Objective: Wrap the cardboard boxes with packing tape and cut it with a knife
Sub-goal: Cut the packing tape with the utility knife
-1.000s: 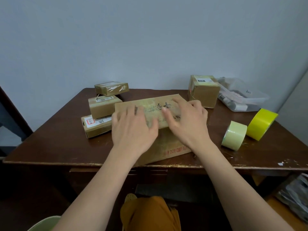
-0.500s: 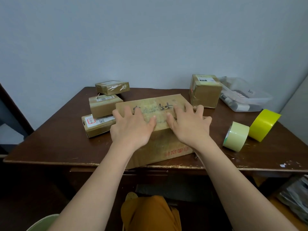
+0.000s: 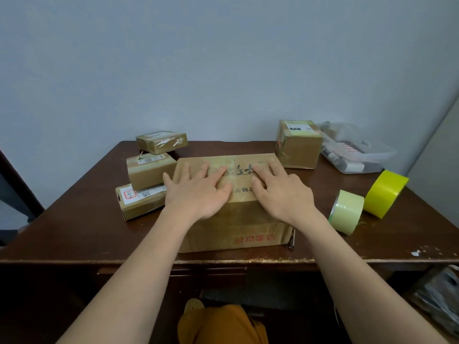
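A large cardboard box (image 3: 238, 227) with dark and red printing lies at the front middle of the brown table (image 3: 74, 232). My left hand (image 3: 198, 192) lies flat on its top at the left, fingers spread. My right hand (image 3: 283, 192) lies flat on the top at the right. Neither hand holds anything. A pale green tape roll (image 3: 346, 214) and a bright yellow tape roll (image 3: 385, 192) stand on edge to the right of the box. A thin metal object (image 3: 293, 240), possibly the knife, lies against the box's right front corner.
Three small taped boxes sit left of the large one: a labelled flat one (image 3: 139, 202), one (image 3: 149, 170) on top of it, and one (image 3: 161, 142) behind. Another box (image 3: 299, 144) stands at the back right beside a clear plastic container (image 3: 357, 155). The wall is close behind.
Both hands have slid along the box top and spread flatter, the left one reaching the box's left edge. The box has turned a little squarer to the table's front edge.
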Available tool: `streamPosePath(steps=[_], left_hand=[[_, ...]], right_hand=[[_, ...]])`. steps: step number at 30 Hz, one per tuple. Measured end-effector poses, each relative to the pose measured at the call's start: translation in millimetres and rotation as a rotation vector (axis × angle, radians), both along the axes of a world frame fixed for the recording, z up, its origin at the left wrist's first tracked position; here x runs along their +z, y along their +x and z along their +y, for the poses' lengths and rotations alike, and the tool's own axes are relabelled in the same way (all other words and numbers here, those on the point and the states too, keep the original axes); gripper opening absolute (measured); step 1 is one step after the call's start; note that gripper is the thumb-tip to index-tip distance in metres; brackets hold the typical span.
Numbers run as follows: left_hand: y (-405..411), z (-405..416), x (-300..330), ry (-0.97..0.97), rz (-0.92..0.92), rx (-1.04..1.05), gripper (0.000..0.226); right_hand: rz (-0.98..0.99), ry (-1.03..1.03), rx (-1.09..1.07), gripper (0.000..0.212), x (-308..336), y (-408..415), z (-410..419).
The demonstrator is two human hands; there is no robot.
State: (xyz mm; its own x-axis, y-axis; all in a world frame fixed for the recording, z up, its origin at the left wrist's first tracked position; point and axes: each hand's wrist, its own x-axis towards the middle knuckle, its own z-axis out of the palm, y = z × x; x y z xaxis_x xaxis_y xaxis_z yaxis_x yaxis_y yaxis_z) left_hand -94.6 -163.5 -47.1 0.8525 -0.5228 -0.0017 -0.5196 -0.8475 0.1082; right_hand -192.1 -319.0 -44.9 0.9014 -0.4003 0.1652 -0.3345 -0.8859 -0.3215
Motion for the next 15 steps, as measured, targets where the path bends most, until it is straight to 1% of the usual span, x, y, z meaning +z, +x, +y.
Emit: streamPosePath(steps=[3, 5, 7, 8, 9, 12, 13, 15], left_hand=[[-8, -1, 2, -0.050, -0.038, 0.161, 0.066], [-17, 1, 3, -0.120, -0.068, 0.295, 0.073], [-23, 8, 0, -0.256, -0.070, 0.402, 0.077], [-24, 12, -1, -0.336, -0.048, 0.433, 0.075], [-23, 16, -1, -0.405, -0.013, 0.444, 0.072], [-17, 24, 9, -0.621, 0.030, 0.402, 0.059], [-13, 24, 16, -0.725, 0.016, 0.377, 0.057], [-2, 18, 30, -0.994, 0.000, 0.318, 0.058]], right_hand=[[0.008, 0.063, 0.010, 0.050, 0, -2, -4], [-0.026, 0.218, -0.037, 0.057, -1, -7, -8], [-0.045, 0.398, -0.108, 0.071, -1, -13, -12], [-0.043, 0.453, -0.125, 0.075, 0, -15, -13], [-0.040, 0.481, -0.132, 0.074, 2, -16, -14], [-0.105, 0.486, -0.151, 0.059, 10, -16, -18], [-0.149, 0.489, -0.170, 0.057, 15, -15, -21], [-0.265, 0.524, -0.221, 0.056, 23, -12, -29]])
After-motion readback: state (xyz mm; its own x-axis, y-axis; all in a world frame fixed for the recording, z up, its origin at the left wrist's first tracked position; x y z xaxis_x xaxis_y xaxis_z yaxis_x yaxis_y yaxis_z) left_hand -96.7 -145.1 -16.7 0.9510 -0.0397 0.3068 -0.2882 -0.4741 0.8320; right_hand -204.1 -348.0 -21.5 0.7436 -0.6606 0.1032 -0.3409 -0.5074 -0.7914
